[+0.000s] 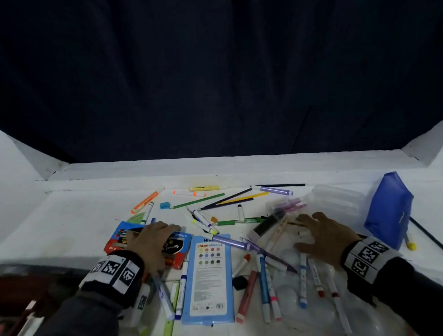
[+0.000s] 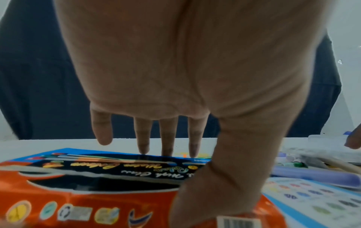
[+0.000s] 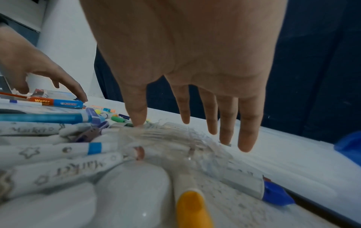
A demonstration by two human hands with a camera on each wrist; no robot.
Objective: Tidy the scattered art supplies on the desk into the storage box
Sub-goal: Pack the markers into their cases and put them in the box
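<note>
Markers (image 1: 263,283), pencils (image 1: 233,199) and pens lie scattered over the white desk (image 1: 87,216). My left hand (image 1: 154,236) rests flat on a red and blue water colour box (image 1: 180,243), fingers straight at its far edge (image 2: 168,148) and thumb at the near edge. The right hand (image 1: 322,235) hovers with spread, straight fingers (image 3: 247,131) over crinkled clear plastic packaging (image 3: 166,138) and markers (image 3: 58,174), holding nothing. A clear plastic container (image 1: 340,195) stands just beyond the right hand, with purple markers (image 1: 290,206) at its left end.
A light blue colour pencil case (image 1: 209,279) lies between the hands. A blue pouch (image 1: 388,208) stands at the right, with a black pencil (image 1: 438,244) beside it. White side walls and a dark curtain (image 1: 208,77) bound the desk. The near left edge (image 1: 25,270) is dark.
</note>
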